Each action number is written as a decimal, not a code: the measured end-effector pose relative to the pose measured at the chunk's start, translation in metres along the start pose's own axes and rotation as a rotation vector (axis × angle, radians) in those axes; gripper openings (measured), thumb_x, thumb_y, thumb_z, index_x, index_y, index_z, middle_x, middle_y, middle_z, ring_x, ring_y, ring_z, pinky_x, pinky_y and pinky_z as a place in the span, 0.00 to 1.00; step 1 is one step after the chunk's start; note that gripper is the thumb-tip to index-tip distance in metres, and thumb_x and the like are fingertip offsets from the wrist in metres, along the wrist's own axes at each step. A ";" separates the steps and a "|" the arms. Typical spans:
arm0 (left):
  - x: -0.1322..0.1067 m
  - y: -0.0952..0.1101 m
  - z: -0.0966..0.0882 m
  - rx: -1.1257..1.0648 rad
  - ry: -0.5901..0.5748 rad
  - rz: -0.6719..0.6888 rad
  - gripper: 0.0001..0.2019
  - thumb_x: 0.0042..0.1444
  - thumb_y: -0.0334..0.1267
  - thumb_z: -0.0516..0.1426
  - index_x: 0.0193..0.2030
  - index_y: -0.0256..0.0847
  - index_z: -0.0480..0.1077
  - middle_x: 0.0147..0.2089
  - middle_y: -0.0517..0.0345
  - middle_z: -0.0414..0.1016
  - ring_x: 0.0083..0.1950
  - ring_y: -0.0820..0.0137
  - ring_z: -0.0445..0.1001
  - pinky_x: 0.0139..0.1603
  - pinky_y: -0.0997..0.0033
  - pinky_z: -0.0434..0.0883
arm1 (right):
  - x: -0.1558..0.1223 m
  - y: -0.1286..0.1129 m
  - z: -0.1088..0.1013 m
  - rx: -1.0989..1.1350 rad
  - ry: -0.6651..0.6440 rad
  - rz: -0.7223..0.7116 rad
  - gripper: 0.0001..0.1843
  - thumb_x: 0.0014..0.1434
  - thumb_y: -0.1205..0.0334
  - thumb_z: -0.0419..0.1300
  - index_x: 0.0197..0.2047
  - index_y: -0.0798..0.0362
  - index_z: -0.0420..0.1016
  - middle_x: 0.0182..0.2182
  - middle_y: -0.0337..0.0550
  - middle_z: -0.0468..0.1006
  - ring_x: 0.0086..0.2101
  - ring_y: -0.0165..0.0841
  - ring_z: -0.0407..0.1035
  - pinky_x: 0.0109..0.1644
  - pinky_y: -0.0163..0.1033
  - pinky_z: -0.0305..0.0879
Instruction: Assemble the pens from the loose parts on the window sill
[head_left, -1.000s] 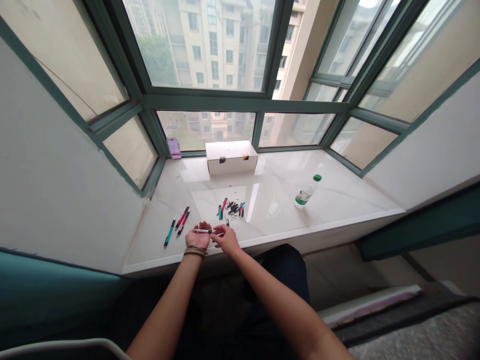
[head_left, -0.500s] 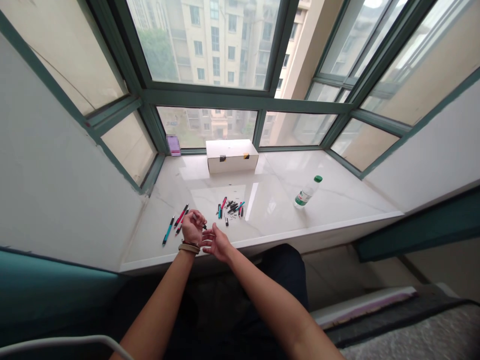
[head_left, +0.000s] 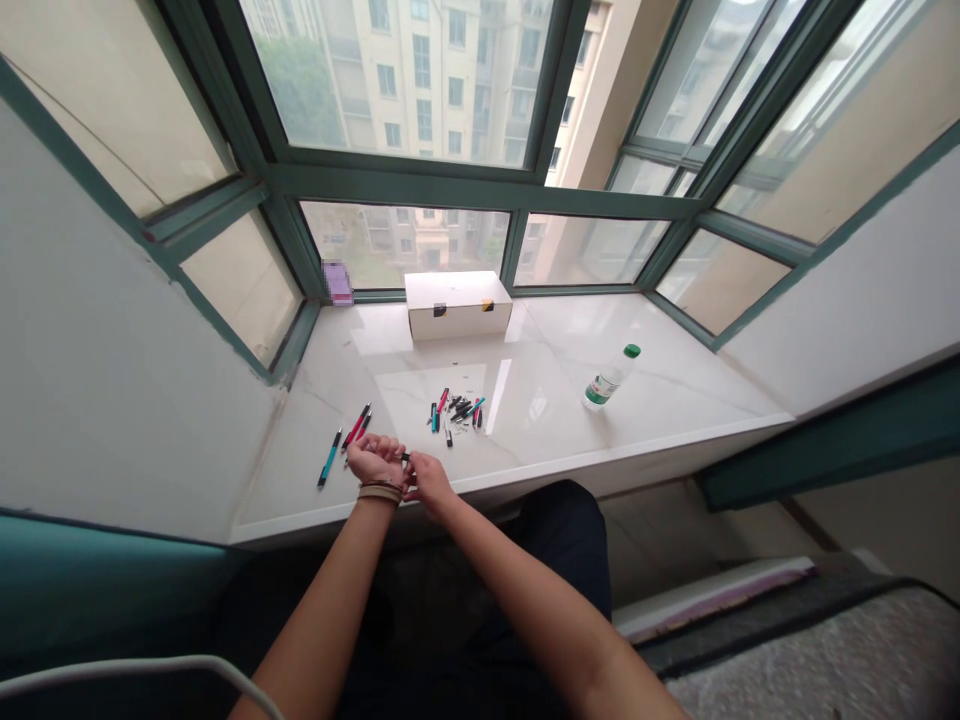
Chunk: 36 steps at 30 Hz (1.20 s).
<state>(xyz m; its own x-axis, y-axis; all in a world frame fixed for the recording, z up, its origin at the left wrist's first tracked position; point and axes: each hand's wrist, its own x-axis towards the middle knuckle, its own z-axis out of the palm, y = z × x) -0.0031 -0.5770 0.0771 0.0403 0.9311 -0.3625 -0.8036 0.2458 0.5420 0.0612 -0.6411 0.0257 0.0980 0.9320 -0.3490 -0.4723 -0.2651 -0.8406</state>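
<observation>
My left hand [head_left: 376, 461], with bands round its wrist, is closed with its palm turned up, above the front edge of the marble sill [head_left: 547, 370]. A small black pen part [head_left: 406, 458] sticks out between its fingers. The fingertips of my right hand [head_left: 429, 482] pinch at that same part from the right; the rest of it is hidden by the fingers. Just left of my left hand lie a turquoise pen [head_left: 329, 458] and red pens [head_left: 355, 428]. Beyond my right hand is a pile of loose pen parts [head_left: 460, 410] in black, red and turquoise.
A white box [head_left: 459, 308] stands at the back against the window, with a purple item [head_left: 337, 284] in the corner to its left. To the right stands a clear bottle [head_left: 607, 380] with a green cap. My legs are below the sill's front edge.
My right hand has gone from spread fingers to a pinch at the black pen part. My left hand has turned and dropped slightly. The whole view has shifted a little.
</observation>
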 end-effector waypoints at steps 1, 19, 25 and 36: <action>0.003 0.000 -0.004 -0.024 0.050 -0.036 0.14 0.50 0.39 0.48 0.19 0.43 0.46 0.12 0.69 0.41 0.13 0.77 0.44 0.17 0.73 0.49 | 0.000 0.002 -0.001 -0.105 0.037 -0.044 0.19 0.63 0.48 0.48 0.28 0.52 0.61 0.20 0.33 0.62 0.18 0.26 0.63 0.19 0.32 0.63; 0.025 -0.012 -0.046 -0.187 0.040 -0.228 0.10 0.47 0.33 0.47 0.19 0.42 0.50 0.13 0.67 0.43 0.13 0.77 0.49 0.20 0.73 0.57 | 0.005 0.013 -0.018 -0.343 0.043 -0.002 0.15 0.59 0.45 0.54 0.37 0.49 0.61 0.23 0.33 0.69 0.18 0.28 0.66 0.19 0.34 0.65; 0.034 -0.018 -0.063 -0.219 0.094 -0.272 0.09 0.46 0.32 0.47 0.19 0.42 0.50 0.14 0.67 0.44 0.13 0.77 0.50 0.20 0.73 0.57 | 0.008 0.015 -0.015 -0.407 0.076 0.070 0.23 0.63 0.42 0.45 0.27 0.52 0.63 0.18 0.37 0.66 0.16 0.30 0.65 0.18 0.36 0.63; 0.035 -0.016 -0.064 -0.274 0.148 -0.285 0.07 0.43 0.29 0.47 0.20 0.42 0.51 0.13 0.67 0.46 0.13 0.76 0.51 0.20 0.73 0.58 | 0.004 0.019 -0.019 -0.591 0.075 -0.112 0.12 0.64 0.50 0.48 0.34 0.48 0.61 0.21 0.34 0.66 0.19 0.30 0.66 0.21 0.36 0.64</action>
<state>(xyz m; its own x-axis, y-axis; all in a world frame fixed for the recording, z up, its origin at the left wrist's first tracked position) -0.0265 -0.5654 0.0072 0.2139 0.7825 -0.5848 -0.9019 0.3882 0.1896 0.0691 -0.6467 0.0008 0.1905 0.9479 -0.2552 0.1092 -0.2788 -0.9541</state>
